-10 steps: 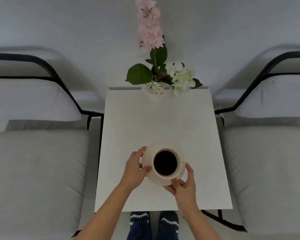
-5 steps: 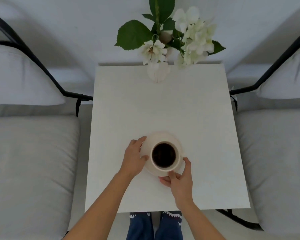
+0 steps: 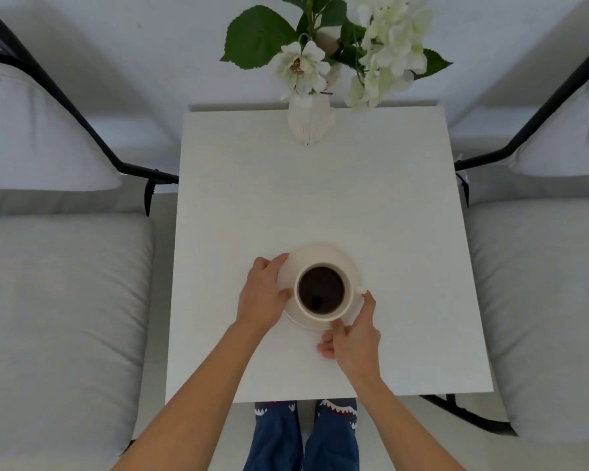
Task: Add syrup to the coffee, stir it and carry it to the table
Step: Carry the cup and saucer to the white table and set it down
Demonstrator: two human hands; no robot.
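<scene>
Two hands on one saucer (image 3: 323,254) at the near middle of the white table (image 3: 320,192), seen from the head camera: left hand (image 3: 264,294) curled on the saucer's left rim, thumb on top near the cup (image 3: 322,292); right hand (image 3: 356,334) at the near right rim, index fingertip touching the cup's handle, thumb against the cup's near wall. Cup upright on the saucer, full of dark coffee (image 3: 321,289), level. White vase (image 3: 310,122) with flowers at the far edge, well apart; grey cushioned chairs (image 3: 62,300) both sides.
</scene>
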